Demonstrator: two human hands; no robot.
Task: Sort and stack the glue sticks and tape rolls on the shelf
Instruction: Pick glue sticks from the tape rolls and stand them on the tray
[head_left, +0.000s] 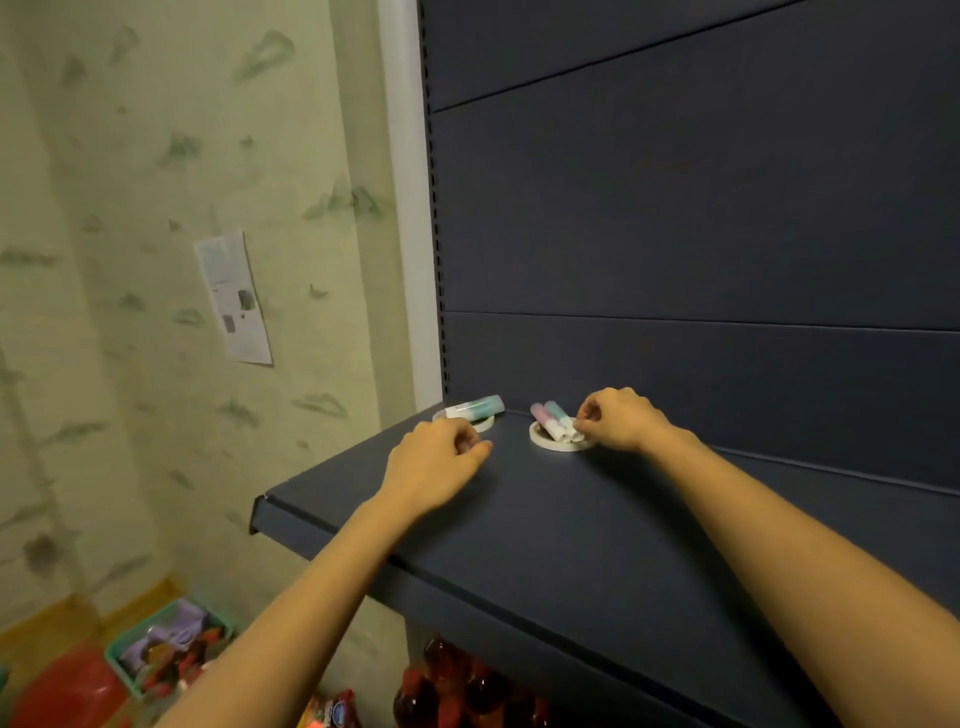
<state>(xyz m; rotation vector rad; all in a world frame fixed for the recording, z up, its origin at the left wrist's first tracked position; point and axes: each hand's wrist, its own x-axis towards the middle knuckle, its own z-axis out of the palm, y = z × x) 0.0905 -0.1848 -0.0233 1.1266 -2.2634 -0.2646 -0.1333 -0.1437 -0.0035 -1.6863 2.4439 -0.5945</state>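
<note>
Two white tape rolls lie flat on the dark blue shelf. On the left tape roll, by the shelf's back left corner, rests one teal and white glue stick. The right tape roll carries two glue sticks, one pink-capped and one teal-capped, lying side by side. My right hand pinches the near ends of those two sticks with its fingertips. My left hand rests loosely curled on the shelf just in front of the left roll, with nothing in it.
The shelf's dark back panel rises right behind the rolls. A papered wall with a pinned sheet stands to the left. Below are a green basket of items, a red object and red bottles under the shelf.
</note>
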